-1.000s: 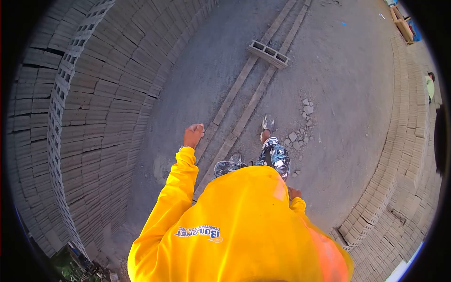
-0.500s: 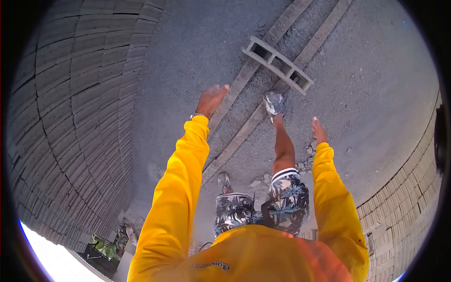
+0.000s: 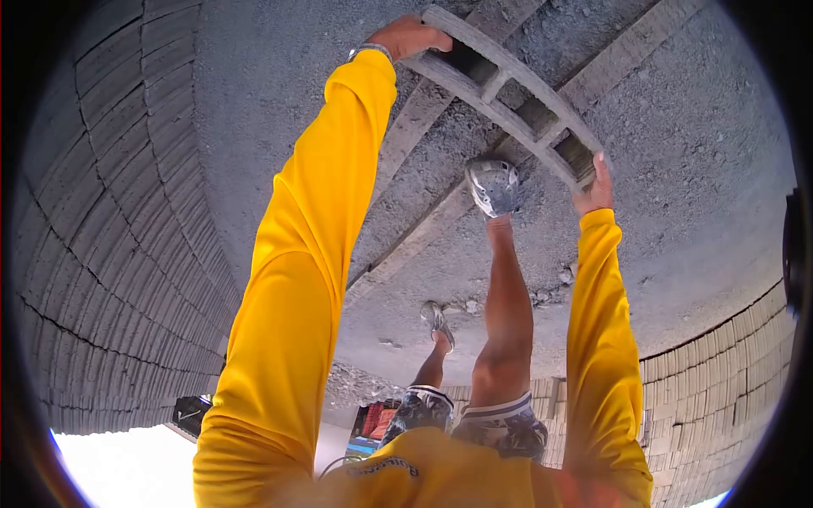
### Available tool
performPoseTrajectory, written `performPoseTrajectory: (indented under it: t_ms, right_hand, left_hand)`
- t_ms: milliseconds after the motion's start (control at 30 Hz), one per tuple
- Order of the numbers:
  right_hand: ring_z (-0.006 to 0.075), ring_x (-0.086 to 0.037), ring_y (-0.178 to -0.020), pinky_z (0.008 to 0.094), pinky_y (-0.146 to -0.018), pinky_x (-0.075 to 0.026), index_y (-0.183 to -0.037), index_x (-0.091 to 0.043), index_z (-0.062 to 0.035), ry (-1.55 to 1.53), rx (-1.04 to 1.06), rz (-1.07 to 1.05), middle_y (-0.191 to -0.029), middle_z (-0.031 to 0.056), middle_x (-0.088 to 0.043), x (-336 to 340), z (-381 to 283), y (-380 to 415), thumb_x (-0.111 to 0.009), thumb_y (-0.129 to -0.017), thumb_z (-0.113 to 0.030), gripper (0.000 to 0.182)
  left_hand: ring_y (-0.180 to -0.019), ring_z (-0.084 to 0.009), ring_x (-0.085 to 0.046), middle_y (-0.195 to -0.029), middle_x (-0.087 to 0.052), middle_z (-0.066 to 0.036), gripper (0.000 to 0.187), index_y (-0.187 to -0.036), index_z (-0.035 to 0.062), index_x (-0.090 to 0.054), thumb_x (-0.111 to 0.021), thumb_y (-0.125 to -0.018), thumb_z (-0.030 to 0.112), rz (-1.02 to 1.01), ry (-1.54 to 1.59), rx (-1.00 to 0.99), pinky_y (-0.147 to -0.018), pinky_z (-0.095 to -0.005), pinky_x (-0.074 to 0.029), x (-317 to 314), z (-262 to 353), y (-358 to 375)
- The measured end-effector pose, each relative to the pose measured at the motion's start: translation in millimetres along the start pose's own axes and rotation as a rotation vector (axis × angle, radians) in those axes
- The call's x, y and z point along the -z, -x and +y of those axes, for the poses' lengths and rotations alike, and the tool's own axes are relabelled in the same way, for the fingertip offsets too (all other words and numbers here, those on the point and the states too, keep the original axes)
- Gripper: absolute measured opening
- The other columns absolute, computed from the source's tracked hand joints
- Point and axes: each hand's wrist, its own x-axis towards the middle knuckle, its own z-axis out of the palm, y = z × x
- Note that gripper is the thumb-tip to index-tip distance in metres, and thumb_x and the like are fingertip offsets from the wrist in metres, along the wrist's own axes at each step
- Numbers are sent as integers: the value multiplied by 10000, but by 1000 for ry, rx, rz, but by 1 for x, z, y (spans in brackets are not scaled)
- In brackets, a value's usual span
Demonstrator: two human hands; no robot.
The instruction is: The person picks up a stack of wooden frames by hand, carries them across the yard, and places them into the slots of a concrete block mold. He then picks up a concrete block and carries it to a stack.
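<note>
A grey hollow concrete block [image 3: 501, 95] with its three openings facing up lies across two long boards [image 3: 415, 123] at the top of the head view. At the block's left end, my left hand [image 3: 411, 37] is closed on it, the fingers hooked into the end opening. My right hand [image 3: 596, 188] grips the opposite end, one finger showing against its edge. The rest of the right fingers are partly hidden by the block. One shoe [image 3: 494, 188] stands just below the block, beside the right-hand board.
Stacked blocks form a tall wall at the left [image 3: 118, 229], and another stack curves along the lower right [image 3: 720, 364]. Small rubble [image 3: 550, 296] lies on the ground near my forward leg. My other shoe [image 3: 437, 324] is farther back.
Both hands have moved forward from open air onto the block's two ends and closed on it. The block and boards now look larger and nearer in the view.
</note>
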Motion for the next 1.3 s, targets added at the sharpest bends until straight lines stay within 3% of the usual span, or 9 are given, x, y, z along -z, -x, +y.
performPoseTrajectory:
  t_ms: [200, 333, 533, 700, 933, 1133, 1167, 1233, 1300]
  right_hand:
    - [211, -641, -1065, 370, -981, -464, -1218, -644, -106, 224, 9, -18, -1179, 36, -682, 5, -10, 41, -773, -826, -360, 485]
    - [197, -568, -1174, 354, -1039, -412, -1307, -579, -70, 540, -16, -123, -1295, 84, -602, -5, -7, 156, -676, -904, -393, 525]
    - [235, -514, -1243, 354, -1091, -352, -1430, -479, -41, 1021, 130, -397, -1343, 108, -558, -80, 46, 389, -736, -790, -241, 718]
    - [245, -525, -1214, 362, -1073, -359, -1419, -474, -5, 1246, 243, -573, -1317, 127, -566, -97, 171, 584, -733, -759, -201, 736]
    - [272, -567, -1185, 382, -1043, -426, -1379, -496, 19, 1414, -34, -932, -1289, 134, -592, -124, 415, 817, -757, -801, -239, 685]
    - [192, -546, -1070, 360, -963, -441, -1120, -645, -137, 1820, -48, -1279, -1137, 17, -597, -137, 640, 956, -748, -807, -428, 440]
    - [220, -587, -1134, 346, -1013, -429, -1300, -587, -41, 1842, -85, -1217, -1200, 68, -641, -160, 692, 1010, -801, -778, -285, 614]
    - [233, -523, -1216, 405, -1048, -393, -1345, -540, -49, 2024, -22, -1497, -1269, 81, -593, -165, 759, 1011, -831, -732, -342, 739]
    - [239, -484, -1255, 436, -1065, -368, -1343, -528, -45, 2110, -26, -1356, -1300, 93, -565, -144, 846, 1064, -846, -705, -370, 784]
  left_hand:
    - [-1006, -317, -642, -1080, -687, -197, 538, -1151, -56, -640, -719, -737, 279, 72, 324, 142, -903, -357, -474, -5, -30, 119]
    - [-1128, -426, -606, -1169, -645, -290, 663, -1251, -67, -568, -708, -724, 309, 154, 522, 197, -970, -395, -482, -28, -97, 284]
    - [-1139, -347, -624, -1219, -652, -220, 607, -1247, -14, -593, -709, -778, 353, 366, 975, 203, -973, -373, -487, -107, -189, 593]
    - [-1136, -361, -624, -1197, -664, -220, 671, -1283, -32, -569, -712, -760, 363, 558, 1100, 298, -985, -383, -479, -188, -283, 830]
    - [-938, -411, -671, -993, -684, -286, 589, -1155, -24, -644, -651, -740, 394, 1016, 1279, 496, -812, -457, -519, -252, -403, 1190]
    - [-887, -395, -685, -961, -705, -257, 444, -1023, -20, -688, -684, -732, 315, 1507, 1520, 710, -787, -431, -523, -366, -459, 1366]
    - [-882, -389, -688, -954, -705, -256, 441, -1025, -20, -689, -688, -729, 308, 1533, 1602, 751, -782, -426, -524, -356, -480, 1401]
    - [-872, -376, -694, -941, -706, -256, 437, -1029, -19, -692, -697, -724, 293, 1675, 1693, 790, -772, -416, -526, -382, -495, 1437]
    - [-907, -313, -692, -985, -723, -196, 417, -1048, -14, -701, -695, -736, 263, 1786, 1777, 806, -805, -375, -518, -411, -516, 1469]
